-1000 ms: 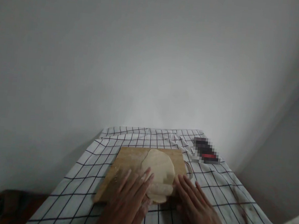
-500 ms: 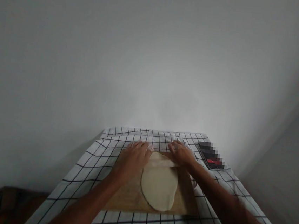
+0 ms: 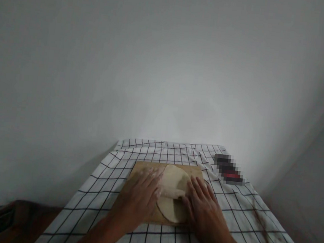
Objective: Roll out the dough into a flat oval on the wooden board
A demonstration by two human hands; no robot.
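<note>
one checked cloth (image 3: 98,191) spreads beneath everything, with a wooden board (image 3: 142,168) lying on it. the left hand (image 3: 142,188) and right hand (image 3: 204,204) lie flat at either side, fingers stretched out and slightly apart, the left one blurred. between them, on the board, sits the flattened dough (image 3: 173,211). across it runs the pale rolling pin (image 3: 172,192), its ends hidden under the two hands.

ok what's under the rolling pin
Pale dough runs beneath the rolling pin, showing on both sides, with a wooden board below. The strip directly under the pin is covered; the left hand and right hand hide its ends.
</note>
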